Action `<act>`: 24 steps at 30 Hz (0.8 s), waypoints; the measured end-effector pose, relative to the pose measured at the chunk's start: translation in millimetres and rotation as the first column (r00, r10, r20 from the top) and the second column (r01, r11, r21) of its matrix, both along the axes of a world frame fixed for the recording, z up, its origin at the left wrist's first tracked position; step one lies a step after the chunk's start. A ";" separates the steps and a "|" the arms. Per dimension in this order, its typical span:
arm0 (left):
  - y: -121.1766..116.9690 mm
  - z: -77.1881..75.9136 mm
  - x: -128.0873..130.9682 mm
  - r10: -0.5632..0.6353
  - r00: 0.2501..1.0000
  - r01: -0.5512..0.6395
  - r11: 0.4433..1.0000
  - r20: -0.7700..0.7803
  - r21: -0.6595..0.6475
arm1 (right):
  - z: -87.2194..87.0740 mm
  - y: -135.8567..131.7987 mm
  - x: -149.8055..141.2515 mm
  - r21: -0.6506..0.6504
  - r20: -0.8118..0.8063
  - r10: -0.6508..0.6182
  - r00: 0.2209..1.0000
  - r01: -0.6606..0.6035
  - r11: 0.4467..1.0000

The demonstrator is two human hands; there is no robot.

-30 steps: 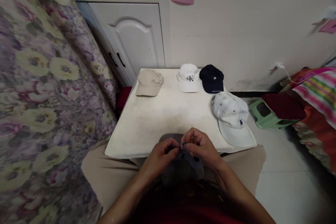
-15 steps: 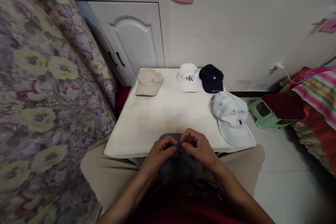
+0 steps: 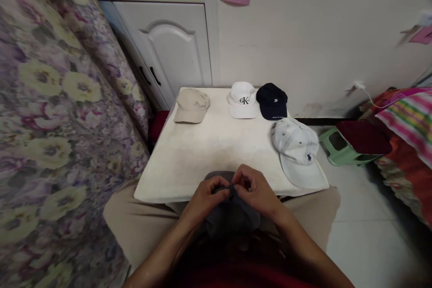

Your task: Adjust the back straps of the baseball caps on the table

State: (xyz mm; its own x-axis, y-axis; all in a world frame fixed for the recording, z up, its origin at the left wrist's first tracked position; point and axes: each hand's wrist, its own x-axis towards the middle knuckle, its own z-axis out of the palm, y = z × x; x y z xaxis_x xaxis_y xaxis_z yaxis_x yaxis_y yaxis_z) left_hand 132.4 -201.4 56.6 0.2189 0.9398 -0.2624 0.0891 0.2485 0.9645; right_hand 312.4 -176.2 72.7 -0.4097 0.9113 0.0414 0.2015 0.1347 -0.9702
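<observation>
A dark grey cap (image 3: pixel 229 220) lies at the near edge of the table, partly over my lap. My left hand (image 3: pixel 207 195) pinches its strap from the left side, thumb against fingers. From the right, my right hand (image 3: pixel 254 189) pinches the same strap, the fingertips of both hands almost meeting. The fastening between the fingertips is too small and dark to make out. To the right sits a pale blue-white cap (image 3: pixel 297 150) with a small dark emblem, its brim towards me.
At the back of the cream-covered table (image 3: pixel 202 153) stand a beige cap (image 3: pixel 192 105), a white cap (image 3: pixel 242 99) and a navy cap (image 3: pixel 272 100). A flowered curtain (image 3: pixel 67 121) hangs at left, a white cabinet (image 3: pixel 172 45) behind. A green stool (image 3: pixel 337 148) stands on the right.
My fingertips have shifted slightly on the cap's strap, the hands drawing a little closer together. The other caps have stayed in place.
</observation>
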 end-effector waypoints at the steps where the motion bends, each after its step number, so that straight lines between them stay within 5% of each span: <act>1: 0.0 0.0 -0.1 -0.004 1.000 0.004 1.000 -0.004 -0.006 | 0.7 0.1 0.2 0.004 0.010 -0.001 1.000 0.001 1.000; 24: -0.5 -0.3 0.6 -0.044 0.999 0.044 0.999 0.001 -0.032 | 0.2 7.0 8.7 -0.018 0.116 0.098 0.988 -0.096 0.995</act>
